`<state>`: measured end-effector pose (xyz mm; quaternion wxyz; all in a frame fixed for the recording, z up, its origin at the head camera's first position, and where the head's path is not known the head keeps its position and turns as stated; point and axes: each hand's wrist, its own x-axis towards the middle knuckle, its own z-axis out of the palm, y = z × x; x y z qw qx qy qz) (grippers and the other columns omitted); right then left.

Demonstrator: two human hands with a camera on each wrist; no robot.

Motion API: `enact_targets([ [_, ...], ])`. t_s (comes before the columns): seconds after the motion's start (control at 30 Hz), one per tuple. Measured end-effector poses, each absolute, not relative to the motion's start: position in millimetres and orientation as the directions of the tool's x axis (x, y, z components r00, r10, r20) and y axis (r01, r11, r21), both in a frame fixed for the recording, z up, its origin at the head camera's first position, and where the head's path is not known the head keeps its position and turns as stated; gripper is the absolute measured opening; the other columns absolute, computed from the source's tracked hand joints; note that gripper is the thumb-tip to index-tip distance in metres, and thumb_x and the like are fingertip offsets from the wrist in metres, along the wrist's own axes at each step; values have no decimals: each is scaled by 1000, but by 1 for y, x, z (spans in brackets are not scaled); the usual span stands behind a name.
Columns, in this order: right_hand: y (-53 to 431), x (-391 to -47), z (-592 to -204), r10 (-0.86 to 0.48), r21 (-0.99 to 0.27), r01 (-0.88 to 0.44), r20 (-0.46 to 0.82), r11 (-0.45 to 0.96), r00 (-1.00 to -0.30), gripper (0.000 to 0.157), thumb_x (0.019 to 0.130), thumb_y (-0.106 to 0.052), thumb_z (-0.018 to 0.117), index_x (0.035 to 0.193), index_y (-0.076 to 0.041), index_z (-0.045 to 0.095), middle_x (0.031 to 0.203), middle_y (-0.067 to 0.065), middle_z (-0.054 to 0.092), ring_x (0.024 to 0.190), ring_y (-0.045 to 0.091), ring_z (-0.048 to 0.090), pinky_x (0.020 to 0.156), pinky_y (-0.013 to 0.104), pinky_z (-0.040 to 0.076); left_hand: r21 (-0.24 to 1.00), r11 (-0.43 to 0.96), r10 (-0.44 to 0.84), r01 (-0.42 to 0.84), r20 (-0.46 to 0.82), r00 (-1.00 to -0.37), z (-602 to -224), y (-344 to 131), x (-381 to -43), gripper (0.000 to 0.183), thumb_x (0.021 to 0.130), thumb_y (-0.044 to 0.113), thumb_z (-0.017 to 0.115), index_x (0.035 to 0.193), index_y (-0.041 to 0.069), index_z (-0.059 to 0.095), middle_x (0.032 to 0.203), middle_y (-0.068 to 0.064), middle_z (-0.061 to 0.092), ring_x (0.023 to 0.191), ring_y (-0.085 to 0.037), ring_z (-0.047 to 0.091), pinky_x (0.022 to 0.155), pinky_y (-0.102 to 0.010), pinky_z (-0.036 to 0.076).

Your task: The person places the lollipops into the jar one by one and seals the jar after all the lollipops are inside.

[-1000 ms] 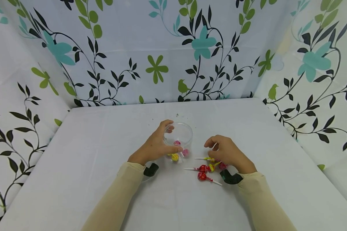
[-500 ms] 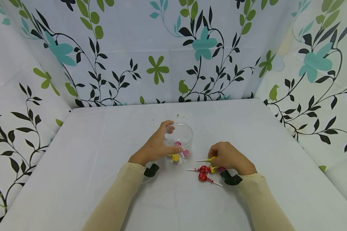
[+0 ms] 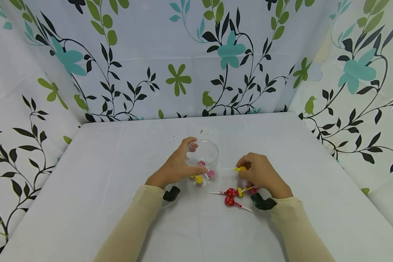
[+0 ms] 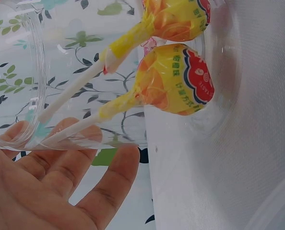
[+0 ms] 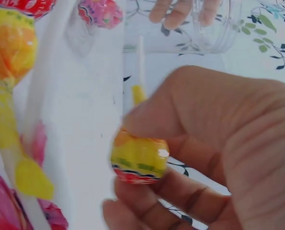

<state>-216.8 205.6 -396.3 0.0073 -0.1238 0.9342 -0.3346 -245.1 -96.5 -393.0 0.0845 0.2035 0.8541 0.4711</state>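
My left hand [image 3: 173,165] grips the side of a clear plastic jar [image 3: 209,154], which stands upright with its mouth up. Inside the jar are yellow lollipops [image 4: 173,79] and pink lollipops [image 3: 211,174]. To the right of the jar, my right hand [image 3: 262,174] pinches a yellow lollipop [image 5: 138,158] by its wrapped head between thumb and fingers, its white stick pointing toward the jar. Below that hand lie red lollipops [image 3: 229,201], another yellow lollipop [image 3: 240,192] and pink lollipops [image 3: 253,190], partly hidden by the hand.
Partly under the left wrist lies a clear round object [image 3: 166,203], perhaps a lid. The white table [image 3: 85,203] is enclosed by leaf-patterned curtains [image 3: 134,65] at the back and sides. Small dark specks [image 3: 201,131] dot the cloth behind the jar.
My right hand has come down on the pile, taken the yellow lollipop and raised it, away from the others. The left hand and jar have stayed put.
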Motion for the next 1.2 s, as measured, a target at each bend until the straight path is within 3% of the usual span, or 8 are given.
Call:
enact_targets([
  [0.17, 206, -215, -393, -198, -640, -274, 189, 718, -962, 15, 83, -1, 76, 97, -7, 78, 97, 6, 69, 84, 22, 61, 73, 33, 55, 840, 469, 430, 272, 52, -901, -393, -97, -245, 104, 79, 48, 89, 159, 29, 24, 160, -8, 45, 147, -29, 41, 115, -66, 35],
  [0.5, 203, -213, -379, -141, -662, -320, 310, 678, -940, 16, 84, 1, 76, 99, -5, 78, 95, 8, 69, 83, 26, 58, 71, 28, 50, 843, 471, 423, 260, 43, -905, -392, -97, -245, 103, 80, 47, 89, 158, 31, 24, 160, -6, 45, 148, -29, 41, 115, -66, 35],
  [0.8, 196, -216, -366, -143, -658, -400, 409, 638, -901, 16, 85, 3, 77, 99, -5, 78, 99, 8, 72, 85, 23, 64, 79, 29, 56, 845, 470, 426, 256, 37, -904, -393, -97, -245, 104, 80, 48, 89, 159, 32, 24, 161, -8, 44, 147, -30, 41, 115, -66, 36],
  [1.2, 183, -217, -346, -139, -663, -428, 443, 614, -885, 15, 84, 0, 79, 99, -5, 77, 102, 5, 72, 87, 20, 66, 79, 20, 54, 837, 485, 417, 253, 34, -908, -393, -97, -245, 102, 80, 46, 89, 158, 33, 24, 160, -4, 45, 147, -29, 42, 114, -66, 37],
])
